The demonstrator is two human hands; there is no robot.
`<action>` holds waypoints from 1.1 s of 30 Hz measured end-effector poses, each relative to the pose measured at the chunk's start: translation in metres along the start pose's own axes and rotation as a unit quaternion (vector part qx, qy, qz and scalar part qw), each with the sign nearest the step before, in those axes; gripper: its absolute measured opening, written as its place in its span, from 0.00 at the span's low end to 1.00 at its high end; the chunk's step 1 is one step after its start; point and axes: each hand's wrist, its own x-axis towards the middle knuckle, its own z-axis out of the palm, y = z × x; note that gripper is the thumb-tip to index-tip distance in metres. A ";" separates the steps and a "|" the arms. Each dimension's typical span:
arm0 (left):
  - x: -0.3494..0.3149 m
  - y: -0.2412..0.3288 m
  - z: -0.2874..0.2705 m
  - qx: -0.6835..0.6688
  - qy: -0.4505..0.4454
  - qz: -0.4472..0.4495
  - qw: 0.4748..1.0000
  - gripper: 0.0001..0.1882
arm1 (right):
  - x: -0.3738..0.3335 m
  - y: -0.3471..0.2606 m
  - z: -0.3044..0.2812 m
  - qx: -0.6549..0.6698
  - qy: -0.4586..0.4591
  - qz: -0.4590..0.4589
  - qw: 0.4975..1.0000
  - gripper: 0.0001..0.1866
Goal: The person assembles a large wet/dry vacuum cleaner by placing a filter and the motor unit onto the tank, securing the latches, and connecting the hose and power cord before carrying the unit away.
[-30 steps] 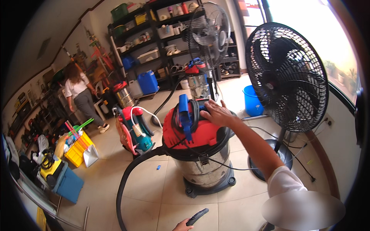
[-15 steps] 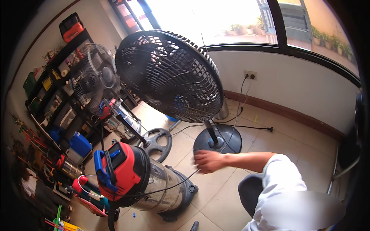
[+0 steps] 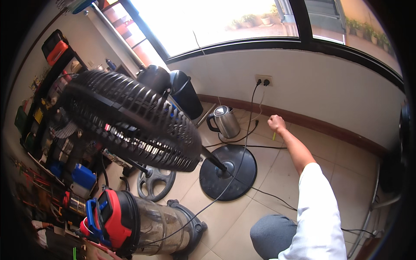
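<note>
My right hand (image 3: 276, 124) reaches out low over the tiled floor, in front of the wall under the window. Its fingers are curled closed; whatever they may hold is hidden. Just below it lies a thin yellow-green strip (image 3: 274, 136). A black cord (image 3: 271, 147) on the floor runs toward my forearm and passes out of sight behind it. To the hand's left stands a steel kettle (image 3: 227, 121) with a black handle. The black pedestal fan (image 3: 134, 117) leans left above its round base (image 3: 228, 184). My left hand is out of view.
A red and black shop vacuum (image 3: 160, 225) stands at lower left, its cord rising to the wall outlet (image 3: 263, 80), where two plugs sit. A dark bin (image 3: 186, 95) is by the window. Another cord (image 3: 277, 200) trails right from the fan base, past my grey-clad knee (image 3: 273, 236).
My right hand has moved away from the fan base and vacuum cord, out toward the wall, and has closed. The view has shifted; the fan head appears lower, farther left and more edge-on, uncovering the kettle.
</note>
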 end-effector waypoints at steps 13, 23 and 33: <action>0.058 -0.016 0.079 0.122 -0.285 -0.218 0.925 0.32 | 0.191 -0.027 0.044 0.134 0.051 0.049 0.989 0.15; 0.062 -0.043 0.091 0.128 -0.363 -0.201 0.901 0.30 | 0.380 0.026 0.122 0.037 0.054 0.094 0.993 0.20; 0.072 -0.019 0.017 0.274 -0.340 -0.190 0.879 0.27 | 0.303 -0.047 0.126 0.158 0.104 0.223 0.956 0.18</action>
